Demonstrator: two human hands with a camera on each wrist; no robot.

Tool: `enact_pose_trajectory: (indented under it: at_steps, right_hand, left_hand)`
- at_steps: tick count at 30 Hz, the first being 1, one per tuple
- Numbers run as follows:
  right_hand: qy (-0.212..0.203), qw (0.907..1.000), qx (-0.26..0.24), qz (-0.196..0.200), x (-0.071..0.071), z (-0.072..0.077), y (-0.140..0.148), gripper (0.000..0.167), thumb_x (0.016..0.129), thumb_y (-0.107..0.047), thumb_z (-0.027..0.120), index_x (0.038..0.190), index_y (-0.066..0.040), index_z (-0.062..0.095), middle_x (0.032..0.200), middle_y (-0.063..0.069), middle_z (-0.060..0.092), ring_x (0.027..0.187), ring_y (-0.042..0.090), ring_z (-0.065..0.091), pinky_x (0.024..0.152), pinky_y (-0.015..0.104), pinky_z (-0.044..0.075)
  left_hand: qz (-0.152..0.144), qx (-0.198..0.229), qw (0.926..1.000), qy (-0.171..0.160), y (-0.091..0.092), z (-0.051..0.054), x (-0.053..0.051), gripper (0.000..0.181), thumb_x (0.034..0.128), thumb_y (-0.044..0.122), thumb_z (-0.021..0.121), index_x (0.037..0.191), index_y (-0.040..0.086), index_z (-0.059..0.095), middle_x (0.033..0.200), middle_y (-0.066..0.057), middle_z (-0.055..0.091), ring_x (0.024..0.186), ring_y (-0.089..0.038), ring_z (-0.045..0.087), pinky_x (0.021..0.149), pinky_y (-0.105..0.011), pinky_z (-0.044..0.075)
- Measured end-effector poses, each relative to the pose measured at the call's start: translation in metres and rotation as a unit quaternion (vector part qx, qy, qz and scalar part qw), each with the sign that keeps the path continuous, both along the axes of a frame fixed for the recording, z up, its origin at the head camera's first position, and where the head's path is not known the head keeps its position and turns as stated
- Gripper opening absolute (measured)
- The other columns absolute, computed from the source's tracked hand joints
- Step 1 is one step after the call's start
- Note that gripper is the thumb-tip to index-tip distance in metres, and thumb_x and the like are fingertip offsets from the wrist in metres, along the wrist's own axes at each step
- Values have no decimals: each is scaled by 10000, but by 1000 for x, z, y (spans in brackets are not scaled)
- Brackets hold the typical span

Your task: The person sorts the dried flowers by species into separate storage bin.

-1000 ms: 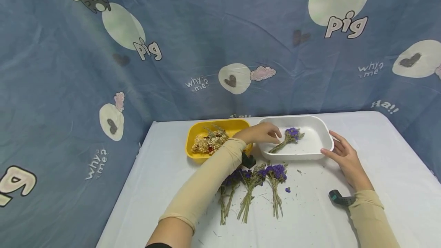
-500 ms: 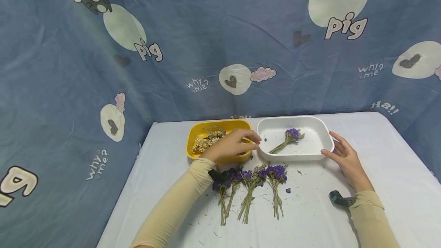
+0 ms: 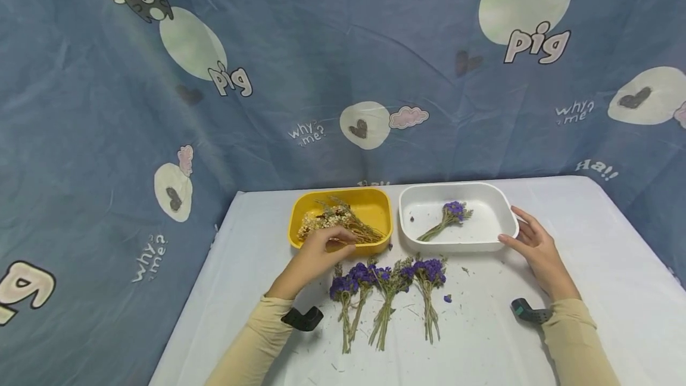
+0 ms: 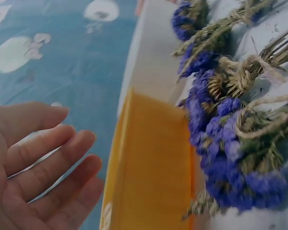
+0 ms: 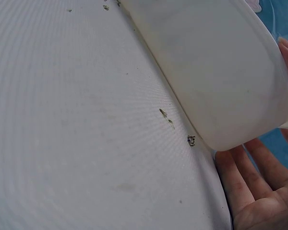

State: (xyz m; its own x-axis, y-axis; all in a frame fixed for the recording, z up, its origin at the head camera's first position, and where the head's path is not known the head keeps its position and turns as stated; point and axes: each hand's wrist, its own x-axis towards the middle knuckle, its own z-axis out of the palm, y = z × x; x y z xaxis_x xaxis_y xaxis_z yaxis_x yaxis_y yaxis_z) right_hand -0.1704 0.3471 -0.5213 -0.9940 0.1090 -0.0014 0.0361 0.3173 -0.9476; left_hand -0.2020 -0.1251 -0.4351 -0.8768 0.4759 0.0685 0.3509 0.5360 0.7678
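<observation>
In the head view my left hand [image 3: 321,255] hovers at the front left of the yellow tray [image 3: 383,195], with nothing in it. Its fingers [image 4: 62,167] are loosely bent in the left wrist view. Bundled dried flowers with cream heads [image 3: 334,214] lie in that tray. My right hand [image 3: 541,252] holds the right end of the white tray [image 3: 490,195], thumb at the front corner and fingers along the side. Inside the white tray lies one purple dried flower bunch [image 3: 452,214]. Several twine-tied purple bunches [image 4: 221,139] lie on the table before the trays.
A white cloth covers the table [image 3: 471,338]. Plant crumbs and a loose purple floret [image 3: 448,298] are scattered on it. A blue printed curtain [image 3: 300,76] stands right behind the trays and to the left.
My left hand has drawn back from over the white tray, leftward across the yellow tray to its front left. The bunch stays in the white tray. My right hand has kept its place.
</observation>
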Motion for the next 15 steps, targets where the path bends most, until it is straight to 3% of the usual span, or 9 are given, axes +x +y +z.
enact_pose_trajectory:
  at_steps: [5, 11, 15]
  right_hand:
    - [-39, 10000, 30, -47, 0, 2, -1, 860, 993, -264, 717, 1661, -337, 181, 1685, 225, 279, 1540, 287, 381, 1100, 124, 452]
    - [-117, 9999, 47, -60, 1, 2, -2, 855, 998, -266, 710, 1660, -354, 175, 1695, 218, 258, 1552, 320, 350, 1156, 194, 429]
    - [-119, 9999, 32, -64, 2, 3, -3, 852, 997, -268, 712, 1658, -359, 182, 1696, 212, 258, 1555, 325, 343, 1171, 213, 419]
  left_hand:
    - [608, 329, 9976, 7, -23, -3, 16, 233, 978, 221, 732, 1152, 66, 743, 1088, -22, 762, 1035, -184, 723, 982, -351, 605]
    - [744, 221, 9969, -83, -39, -19, 32, 174, 963, 163, 736, 1077, 32, 746, 997, -71, 778, 903, -140, 723, 831, -245, 624]
    - [1044, 26, 9944, -151, -43, -29, 41, 80, 929, 156, 771, 930, 83, 739, 874, -30, 757, 784, -81, 680, 720, -213, 591]
